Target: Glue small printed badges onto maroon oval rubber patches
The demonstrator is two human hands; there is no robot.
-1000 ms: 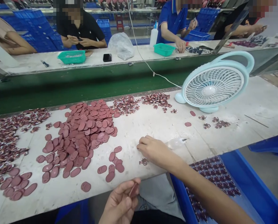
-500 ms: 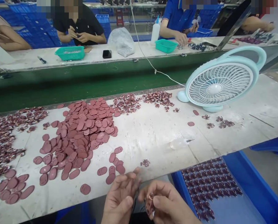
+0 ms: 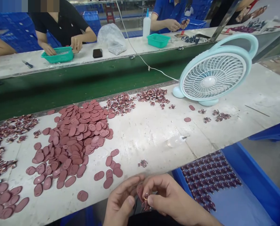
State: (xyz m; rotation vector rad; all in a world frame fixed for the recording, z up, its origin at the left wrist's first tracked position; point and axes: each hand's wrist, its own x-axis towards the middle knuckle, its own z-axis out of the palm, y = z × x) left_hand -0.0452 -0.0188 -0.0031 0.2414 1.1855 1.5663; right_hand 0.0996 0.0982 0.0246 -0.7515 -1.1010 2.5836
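Just in front of the table edge, my right hand (image 3: 163, 196) pinches a small maroon figure piece (image 3: 146, 203) with pale details between thumb and fingers. A dark pink oval disc (image 3: 139, 191) shows beside that piece; I cannot tell whether the two are joined. My left hand (image 3: 121, 201) is curved close by on the left, its thumb apart from the fingers, with no clear grip on anything. One loose figure piece (image 3: 143, 163) lies on the table beyond my hands. Left of it is a large heap of oval discs (image 3: 76, 135), with several strays nearer me.
Heaps of figure pieces (image 3: 121, 103) lie along the back and far left. A pale blue fan (image 3: 208, 81) stands at right, behind a clear needle-tipped bottle (image 3: 176, 142). A blue crate (image 3: 255, 182) with rows of pieces sits below right. Co-workers sit across the green channel (image 3: 83, 84).
The oval disc now shows between my hands beside the figure piece. My view has shifted slightly right. Across the channel, a co-worker's hand has moved into a green basket.
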